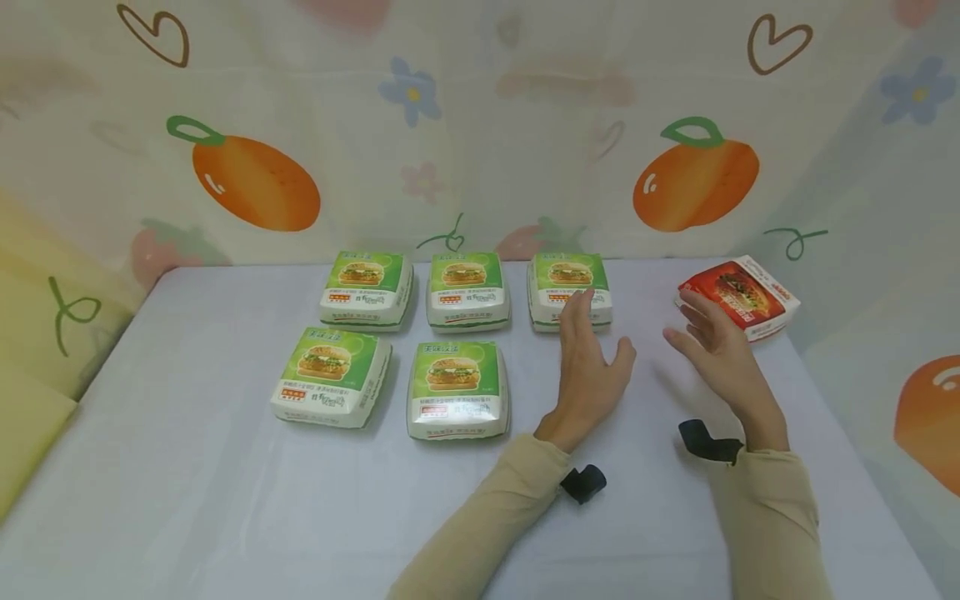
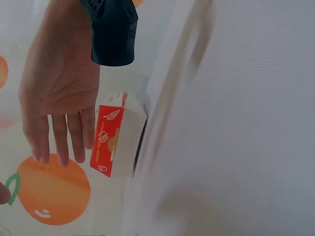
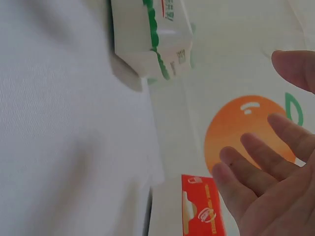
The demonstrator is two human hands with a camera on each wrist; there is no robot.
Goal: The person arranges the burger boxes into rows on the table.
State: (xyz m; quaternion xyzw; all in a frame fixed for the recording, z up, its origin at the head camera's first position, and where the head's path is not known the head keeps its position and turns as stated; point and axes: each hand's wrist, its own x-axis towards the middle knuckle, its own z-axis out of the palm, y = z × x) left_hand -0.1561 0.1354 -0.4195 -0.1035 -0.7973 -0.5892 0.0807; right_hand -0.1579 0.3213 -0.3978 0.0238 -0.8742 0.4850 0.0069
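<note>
My left hand [image 1: 588, 375] is held over the table just in front of the green-and-white burger box [image 1: 570, 279] at the back, its fingertips overlapping that box in the head view. Its fingers look straight in the left wrist view, and nothing is in the palm. To the right, my right hand [image 1: 720, 358] hovers near a red-and-white burger box [image 1: 738, 292] and partly covers its corner. Slightly bent, spread fingers [image 3: 256, 182] show in the right wrist view, holding nothing. The two palms face each other with a gap between them.
More green burger boxes stand to the left: two at the back, [image 1: 363, 287] and two in front, one of them a box [image 1: 457, 387] near the middle. The white table [image 1: 225, 500] meets a fruit-print cloth [image 1: 480, 125] behind. Black wrist cameras [image 1: 708, 442] sit below the hands.
</note>
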